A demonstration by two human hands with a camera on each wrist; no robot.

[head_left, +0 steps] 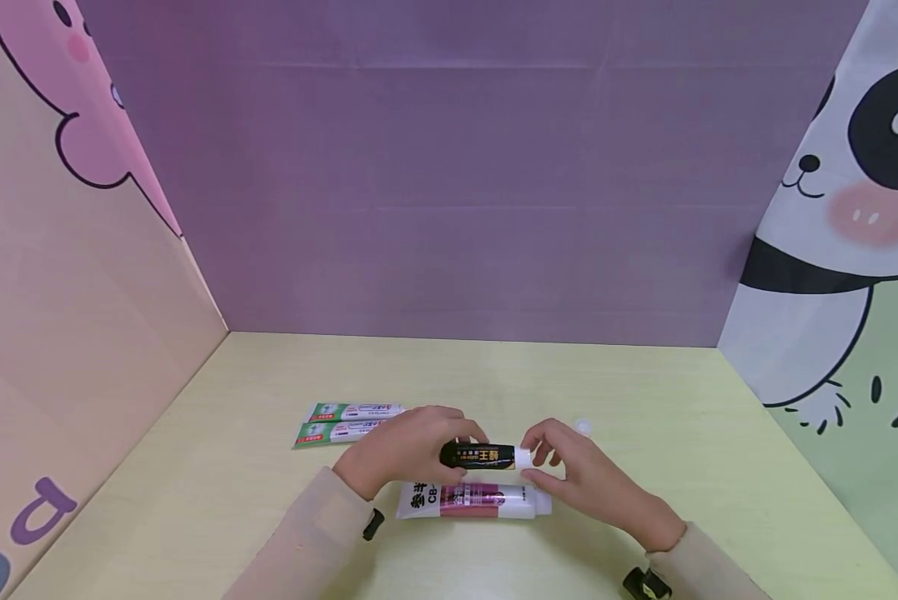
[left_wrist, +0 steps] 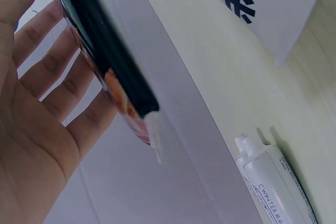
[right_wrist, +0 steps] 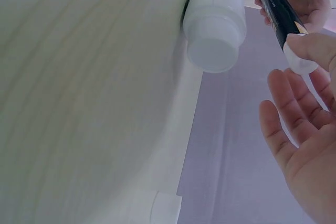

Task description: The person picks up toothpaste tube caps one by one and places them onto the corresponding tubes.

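Note:
My left hand (head_left: 418, 437) grips a small black toothpaste tube (head_left: 479, 456) with gold lettering, held level over the table. Its thumb lies along the tube's side, and the white crimped end shows in the left wrist view. At the other end, the thumb and fingertips of my right hand (head_left: 579, 471) pinch the white cap (right_wrist: 298, 59). Just in front of the black tube lies a larger white and maroon toothpaste tube (head_left: 469, 501), its white cap (right_wrist: 212, 51) pointing right. Two white and green toothpaste tubes (head_left: 328, 432) rest behind my left hand, their right ends hidden in the head view.
A small round white cap (head_left: 583, 427) sits on the table behind my right hand. The pale wooden table (head_left: 268, 500) is bounded by a purple back wall (head_left: 449, 192), a pink left wall (head_left: 81, 333) and a panda-printed right wall (head_left: 831, 333).

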